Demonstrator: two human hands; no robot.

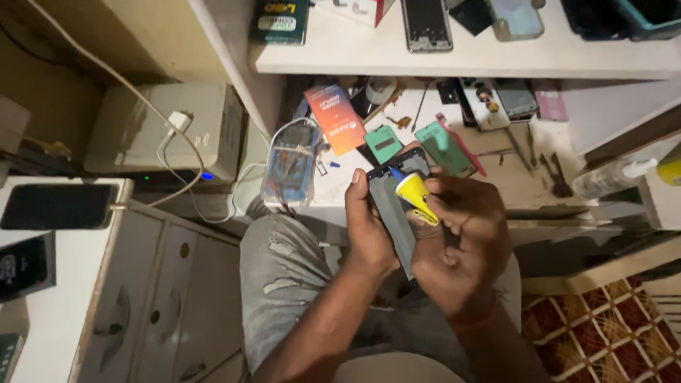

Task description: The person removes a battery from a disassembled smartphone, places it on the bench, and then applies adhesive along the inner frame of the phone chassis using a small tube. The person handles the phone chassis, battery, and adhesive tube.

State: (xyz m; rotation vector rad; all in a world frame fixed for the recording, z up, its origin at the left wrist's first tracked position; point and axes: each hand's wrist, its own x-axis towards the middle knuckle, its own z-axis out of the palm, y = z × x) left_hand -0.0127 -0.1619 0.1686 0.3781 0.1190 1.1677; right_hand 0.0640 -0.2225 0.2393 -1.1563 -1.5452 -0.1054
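The phone panel [394, 209], a dark flat slab with its inner side up, sits over my lap just near of the cluttered workbench [511, 186]. My left hand [367, 230] is wrapped around its left edge, thumb on the near side and fingers curled behind, so the panel stands tilted with its far end toward the bench. My right hand [461, 241] is closed around a small yellow glue tube [414, 193] with a blue nozzle, the tip resting at or just above the panel's far end; I cannot tell whether it actually touches.

Far of my hands, on the bench, lie two green phone back covers [384, 143] side by side, an orange card [335, 118] to their left, and a clear plastic box [289, 164] with cables further left. Small hand tools are scattered to the right, and a clear spray bottle [611, 177] lies at the right edge. A white shelf [369, 53] above the bench carries several phone parts. To the left, a dark phone [58, 206] rests on a white cabinet [135, 298], with a white cable running to a grey box [167, 128] behind it. My grey ripped jeans [284, 269] fill the near middle.
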